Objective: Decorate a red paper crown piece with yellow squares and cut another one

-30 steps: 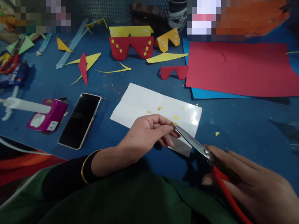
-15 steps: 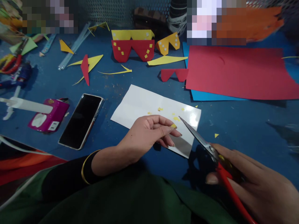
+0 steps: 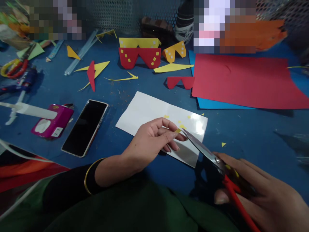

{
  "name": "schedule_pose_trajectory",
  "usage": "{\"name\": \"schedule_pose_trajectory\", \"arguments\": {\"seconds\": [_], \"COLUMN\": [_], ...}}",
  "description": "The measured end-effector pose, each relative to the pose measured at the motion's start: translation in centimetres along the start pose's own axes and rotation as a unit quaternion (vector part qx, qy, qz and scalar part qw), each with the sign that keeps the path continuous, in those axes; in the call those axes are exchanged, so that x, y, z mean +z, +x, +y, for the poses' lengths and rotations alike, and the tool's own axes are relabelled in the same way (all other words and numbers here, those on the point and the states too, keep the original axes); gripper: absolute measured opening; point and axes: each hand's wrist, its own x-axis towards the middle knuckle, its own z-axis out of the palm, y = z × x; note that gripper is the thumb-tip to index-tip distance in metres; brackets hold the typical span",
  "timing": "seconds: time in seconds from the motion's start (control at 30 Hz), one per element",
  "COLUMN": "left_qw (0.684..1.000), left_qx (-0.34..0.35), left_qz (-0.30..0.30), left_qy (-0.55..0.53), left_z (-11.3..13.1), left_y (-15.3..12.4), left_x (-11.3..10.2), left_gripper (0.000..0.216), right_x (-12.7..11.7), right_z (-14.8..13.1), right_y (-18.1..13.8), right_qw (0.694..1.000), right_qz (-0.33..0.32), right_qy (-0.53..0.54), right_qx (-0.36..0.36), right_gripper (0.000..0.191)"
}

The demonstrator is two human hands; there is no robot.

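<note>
My left hand (image 3: 154,138) pinches a small piece of yellow paper (image 3: 178,130) between thumb and forefinger. It hovers over a white sheet (image 3: 147,108) that carries several tiny yellow scraps (image 3: 182,126). Wrapped in my right hand (image 3: 267,190) is a pair of scissors (image 3: 205,150) with red and dark handles. The blades point up and left, nearly closed, with their tips beside the yellow piece. A stray yellow triangle (image 3: 223,144) rests on the blue table right of the sheet.
Red and yellow paper masks (image 3: 140,58) with small squares stand at the back. Red paper (image 3: 241,80) lies over blue paper (image 3: 217,103) at right. At left are a phone (image 3: 85,129), a purple plug adapter (image 3: 59,119), a glue gun (image 3: 26,80) and second scissors (image 3: 19,66).
The scissor tips have moved slightly left and down to the yellow piece, and the blades look closer together. The whole view has shifted a little. My left hand keeps its pinch.
</note>
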Motion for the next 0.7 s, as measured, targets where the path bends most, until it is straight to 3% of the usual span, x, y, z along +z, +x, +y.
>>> {"name": "schedule_pose_trajectory", "arguments": {"seconds": [0.7], "left_qw": [0.999], "left_qx": [-0.016], "left_qz": [-0.027], "left_qy": [0.008], "left_z": [0.08], "left_y": [0.01], "left_x": [0.11], "left_gripper": [0.004], "right_x": [-0.09], "right_z": [-0.36], "right_y": [0.26], "right_qw": [0.994], "right_qz": [-0.008], "right_qy": [-0.079], "right_qx": [-0.072], "right_gripper": [0.041]}}
